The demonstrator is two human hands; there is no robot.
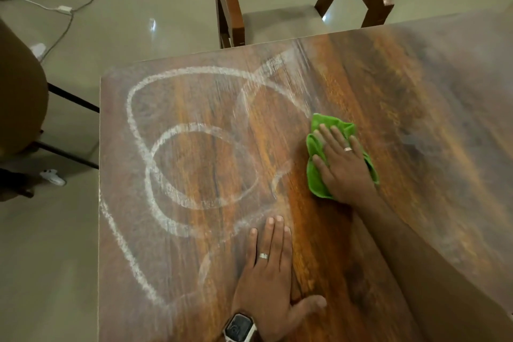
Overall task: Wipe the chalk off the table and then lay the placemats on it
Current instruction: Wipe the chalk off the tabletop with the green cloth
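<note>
**Wiping chalk loops off a wooden table**

Thick white chalk loops [200, 169] cover the left half of the brown wood-grain table [416, 91], well to the left of the wiping hand. The left hand [273, 272], with a ring and wristwatch, lies flat with fingers straight, bracing on the wood and holding nothing. Beyond it and to the right, the right hand [342, 164] presses flat, fingers spread, on a crumpled bright green cloth [315, 172]. The wood right of the cloth looks mostly clean. Sweeping leftward in overlapping, firm passes would probably work best. No placemats are visible.
</note>
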